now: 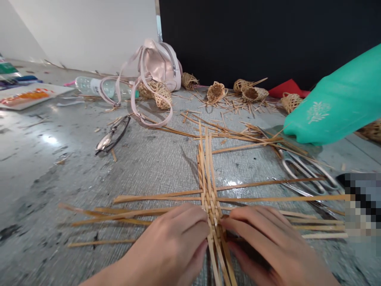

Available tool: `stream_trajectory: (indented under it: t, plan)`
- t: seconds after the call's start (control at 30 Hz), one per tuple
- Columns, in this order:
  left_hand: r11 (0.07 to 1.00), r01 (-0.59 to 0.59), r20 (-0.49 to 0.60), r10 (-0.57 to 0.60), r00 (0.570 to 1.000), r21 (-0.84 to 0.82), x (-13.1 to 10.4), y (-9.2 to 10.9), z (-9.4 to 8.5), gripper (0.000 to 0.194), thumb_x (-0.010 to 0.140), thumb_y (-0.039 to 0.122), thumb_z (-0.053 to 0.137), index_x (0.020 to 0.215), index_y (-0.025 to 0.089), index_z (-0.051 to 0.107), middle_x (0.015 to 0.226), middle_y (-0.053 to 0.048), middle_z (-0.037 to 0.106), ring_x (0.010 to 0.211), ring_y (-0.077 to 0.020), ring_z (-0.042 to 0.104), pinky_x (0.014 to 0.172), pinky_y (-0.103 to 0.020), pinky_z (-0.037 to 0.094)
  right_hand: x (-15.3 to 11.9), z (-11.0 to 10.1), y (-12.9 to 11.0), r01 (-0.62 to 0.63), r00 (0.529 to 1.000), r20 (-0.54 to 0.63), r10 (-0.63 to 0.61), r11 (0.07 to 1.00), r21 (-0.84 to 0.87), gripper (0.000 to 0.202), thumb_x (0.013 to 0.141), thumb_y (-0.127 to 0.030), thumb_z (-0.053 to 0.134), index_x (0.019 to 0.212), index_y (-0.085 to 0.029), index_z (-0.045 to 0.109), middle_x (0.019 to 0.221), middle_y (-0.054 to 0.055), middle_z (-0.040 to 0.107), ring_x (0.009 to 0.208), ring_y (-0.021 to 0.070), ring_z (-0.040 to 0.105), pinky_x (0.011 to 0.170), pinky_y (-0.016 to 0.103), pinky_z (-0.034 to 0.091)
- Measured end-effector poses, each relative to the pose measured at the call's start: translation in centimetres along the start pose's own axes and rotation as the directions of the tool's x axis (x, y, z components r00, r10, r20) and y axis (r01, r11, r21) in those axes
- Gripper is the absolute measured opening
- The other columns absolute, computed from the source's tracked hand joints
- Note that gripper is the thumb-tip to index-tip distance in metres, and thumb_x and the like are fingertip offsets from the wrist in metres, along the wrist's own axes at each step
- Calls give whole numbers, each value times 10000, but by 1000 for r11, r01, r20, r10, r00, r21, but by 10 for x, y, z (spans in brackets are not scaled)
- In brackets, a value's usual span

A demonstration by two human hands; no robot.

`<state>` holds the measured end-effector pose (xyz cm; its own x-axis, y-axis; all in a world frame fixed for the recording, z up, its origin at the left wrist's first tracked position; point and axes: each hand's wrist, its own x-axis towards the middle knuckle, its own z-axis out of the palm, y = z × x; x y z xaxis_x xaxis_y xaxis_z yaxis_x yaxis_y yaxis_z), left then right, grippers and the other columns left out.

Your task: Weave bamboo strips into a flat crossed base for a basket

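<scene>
Flat bamboo strips (212,206) cross in a tight over-and-under weave on the grey table, with long loose ends running up, down, left and right. My left hand (181,238) pinches the weave's left edge, its fingertips bent and pressed against the strips. Across from it, my right hand (268,242) has its index finger and thumb at the right edge, closed around strips there. Which single strips lie between the fingers is partly hidden by the hands. Loose strips (119,216) stick out beyond the left hand.
Scissors (306,171) lie right of the weave, beside a teal bottle (330,107). Eyeglasses (113,135) rest at left. Behind are a pink bag (160,63), a clear plastic bottle (89,85), small woven baskets (216,92) and bamboo scraps. A white tray (56,89) stands far left.
</scene>
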<state>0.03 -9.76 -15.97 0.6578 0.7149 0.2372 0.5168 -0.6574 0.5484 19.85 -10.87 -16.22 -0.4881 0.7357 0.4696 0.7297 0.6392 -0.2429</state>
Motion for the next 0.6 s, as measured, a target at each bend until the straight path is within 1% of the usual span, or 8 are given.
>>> stream_trajectory:
  t: [0.17,0.33,0.43,0.53,0.6]
  plan:
    - [998,-15,-2,15,1000,-54,0,-4,2,230,850,65,385,775,165,577,797,-21,585,742,-142,573,703,-250,506,-3,1,0,33,999,31,-34,999,27,235,893,-192,400,820,-221,622,803,-17,641,734,121,586,637,245,483]
    - [995,-41,29,43,999,-91,0,-5,3,245,839,38,365,710,134,550,777,-28,566,713,-137,541,673,-238,488,-5,1,2,87,994,60,-88,996,18,277,903,-176,378,792,-209,630,793,-13,641,702,111,576,633,241,470]
    - [994,-53,54,59,997,-99,2,-4,2,236,833,32,363,715,127,544,785,-34,563,712,-140,530,670,-241,480,-2,1,1,79,994,75,-80,997,21,350,934,-195,324,777,-213,636,799,-17,645,711,107,578,663,247,455]
    - [995,-59,48,64,997,-86,4,-4,2,249,847,42,354,714,133,544,791,-35,563,714,-140,526,670,-239,478,-1,3,0,22,999,36,-23,999,38,419,957,-232,271,750,-229,635,778,-36,641,713,105,572,696,262,433]
    - [996,-67,52,71,996,-66,5,-4,1,262,843,42,347,698,142,540,775,-33,560,695,-136,524,641,-225,477,-1,4,-1,30,999,27,-31,999,25,426,957,-233,267,745,-235,636,763,-48,634,696,102,568,696,264,427]
